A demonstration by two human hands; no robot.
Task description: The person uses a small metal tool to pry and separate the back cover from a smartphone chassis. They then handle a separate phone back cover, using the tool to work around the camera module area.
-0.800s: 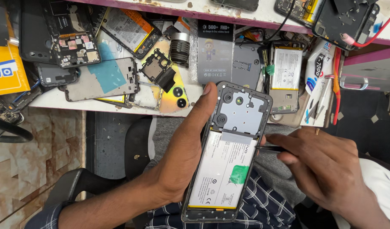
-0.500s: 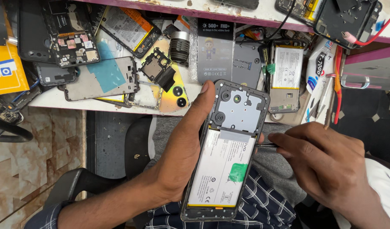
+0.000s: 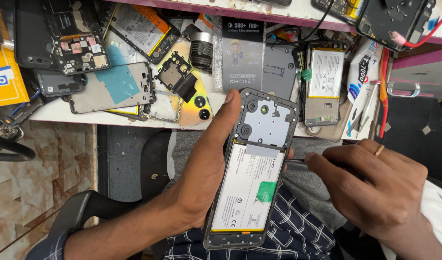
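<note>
The surface [image 3: 67, 111] at the top is crowded with phone parts, batteries and back covers, so the work is done above the lap instead. The left hand [image 3: 202, 168] cradles an opened phone [image 3: 252, 168] from the side, with the back cover off and the white battery [image 3: 247, 190] facing up, which keeps it steady. The right hand [image 3: 375, 185] has its fingers [image 3: 327, 171] closed narrowly around a thin tool [image 3: 295, 161], whose tip touches the right edge of the phone.

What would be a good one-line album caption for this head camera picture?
Left hand cradles an opened phone with its battery exposed, while the right hand brings a thin tool to its edge.
</note>
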